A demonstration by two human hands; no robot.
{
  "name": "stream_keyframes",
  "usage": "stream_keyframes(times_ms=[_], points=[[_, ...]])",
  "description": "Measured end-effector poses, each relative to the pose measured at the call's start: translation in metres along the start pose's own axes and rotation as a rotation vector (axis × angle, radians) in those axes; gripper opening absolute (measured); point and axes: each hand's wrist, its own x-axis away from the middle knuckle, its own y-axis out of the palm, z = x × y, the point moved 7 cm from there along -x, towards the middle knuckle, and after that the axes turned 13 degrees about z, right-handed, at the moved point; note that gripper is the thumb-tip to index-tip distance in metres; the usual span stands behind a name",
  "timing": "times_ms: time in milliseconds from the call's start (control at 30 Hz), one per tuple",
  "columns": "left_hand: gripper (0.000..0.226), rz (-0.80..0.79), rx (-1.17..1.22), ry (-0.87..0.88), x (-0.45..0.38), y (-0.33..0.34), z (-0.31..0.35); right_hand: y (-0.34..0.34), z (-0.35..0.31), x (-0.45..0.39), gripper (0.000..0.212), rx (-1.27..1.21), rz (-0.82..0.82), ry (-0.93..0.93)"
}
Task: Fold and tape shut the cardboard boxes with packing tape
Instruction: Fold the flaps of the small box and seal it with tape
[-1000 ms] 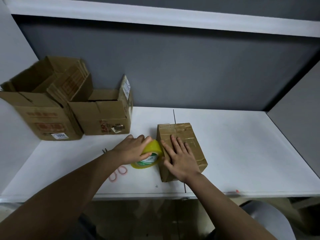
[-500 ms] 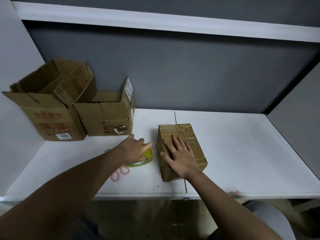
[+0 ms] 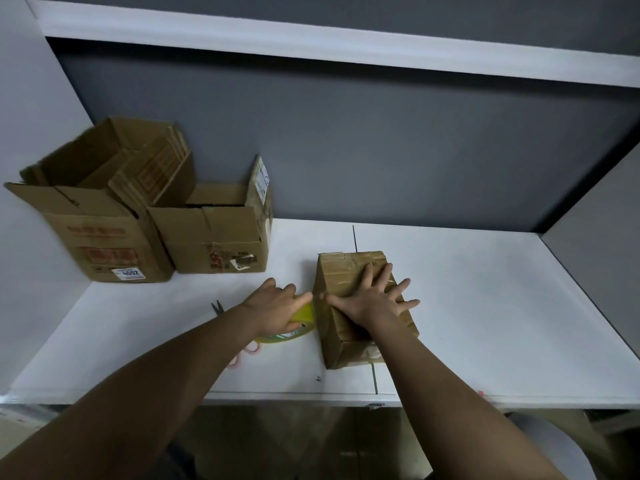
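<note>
Two open boxes — larger box [image 3: 100,233] labelled "4002"; right hand [image 3: 372,299] flat on taped box [image 3: 341,348].

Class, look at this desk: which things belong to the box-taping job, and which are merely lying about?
Belong to the job:
- closed box, right hand flat on top
- tape roll, under the left hand
- scissors, beside the left arm
- big open box
- smaller open box

Lying about:
- nothing on the desk that I can tell
- white shelf above

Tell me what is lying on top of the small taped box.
The right hand lies flat on the small taped box, fingers spread. Whatever lies beneath the palm is covered.
</note>
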Motion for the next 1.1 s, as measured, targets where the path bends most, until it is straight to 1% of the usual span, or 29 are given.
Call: stream_keyframes(times_ms=[133, 200, 267, 333, 433, 467, 533, 600, 667, 700, 733, 767, 800, 833, 867, 900, 967, 1000, 1033, 1067, 1100], points=[[0.053, -0.011, 0.049, -0.027, 0.0, -0.003, -0.001, -0.002, -0.004, 0.0, 0.126, 0.008, -0.008, -0.001], [0.057, -0.026, 0.09, -0.06, 0.002, -0.008, -0.006, -0.008, -0.002, -0.001, 0.121, -0.024, 0.022, -0.01], [0.058, -0.01, 0.15, -0.106, 0.004, -0.02, -0.011, -0.015, 0.007, -0.004, 0.115, -0.091, 0.036, -0.004], [0.056, 0.047, 0.213, -0.147, 0.004, -0.042, -0.012, -0.018, 0.021, -0.009, 0.109, -0.259, 0.01, 0.021], [0.054, 0.135, 0.247, -0.174, -0.003, -0.085, -0.01, -0.015, 0.041, -0.015, 0.104, -0.706, -0.094, 0.102], [0.054, 0.155, 0.237, -0.159, -0.008, -0.096, -0.008, -0.013, 0.046, -0.014, 0.097, -0.826, -0.133, 0.119], [0.052, 0.159, 0.229, -0.126, -0.019, -0.11, 0.0, -0.011, 0.056, -0.009, 0.074, -1.004, -0.207, 0.114], [0.052, 0.138, 0.223, -0.102, -0.03, -0.113, 0.013, -0.006, 0.068, -0.008, 0.063, -1.091, -0.25, 0.084], [0.054, 0.169, 0.221, -0.101, -0.043, -0.116, 0.027, -0.005, 0.079, -0.009, 0.04, -1.118, -0.248, 0.075], [0.056, 0.2, 0.239, -0.112, -0.049, -0.119, 0.033, -0.006, 0.084, -0.008, 0.034, -1.143, -0.239, 0.09], [0.058, 0.23, 0.269, -0.128, -0.055, -0.122, 0.037, -0.005, 0.091, -0.011, 0.039, -1.15, -0.237, 0.095], [0.06, 0.252, 0.302, -0.137, -0.062, -0.124, 0.042, -0.004, 0.099, -0.012, 0.049, -1.178, -0.239, 0.104], [0.061, 0.265, 0.329, -0.14, -0.067, -0.126, 0.048, -0.004, 0.106, -0.013, 0.055, -1.167, -0.23, 0.106], [0.061, 0.273, 0.343, -0.136, -0.072, -0.127, 0.053, -0.005, 0.113, -0.014, 0.053, -1.144, -0.19, 0.095], [0.061, 0.282, 0.354, -0.13, -0.075, -0.128, 0.059, -0.013, 0.119, -0.014, 0.051, -1.088, -0.111, 0.053], [0.061, 0.294, 0.37, -0.128, -0.078, -0.13, 0.063, -0.02, 0.125, -0.014, 0.053, -0.976, 0.0, -0.019], [0.062, 0.326, 0.414, -0.136, -0.085, -0.132, 0.068, -0.039, 0.128, -0.009, 0.052, -0.668, 0.251, -0.226], [0.062, 0.341, 0.431, -0.141, -0.087, -0.133, 0.069, -0.045, 0.126, -0.001, 0.051, -0.547, 0.335, -0.337], [0.062, 0.353, 0.444, -0.147, -0.09, -0.132, 0.07, -0.044, 0.123, 0.005, 0.052, -0.434, 0.368, -0.436], [0.062, 0.361, 0.458, -0.155, -0.091, -0.131, 0.07, -0.039, 0.119, 0.013, 0.056, -0.339, 0.352, -0.5], [0.062, 0.365, 0.478, -0.167, -0.093, -0.129, 0.07, -0.03, 0.118, 0.018, 0.064, -0.259, 0.317, -0.524]])
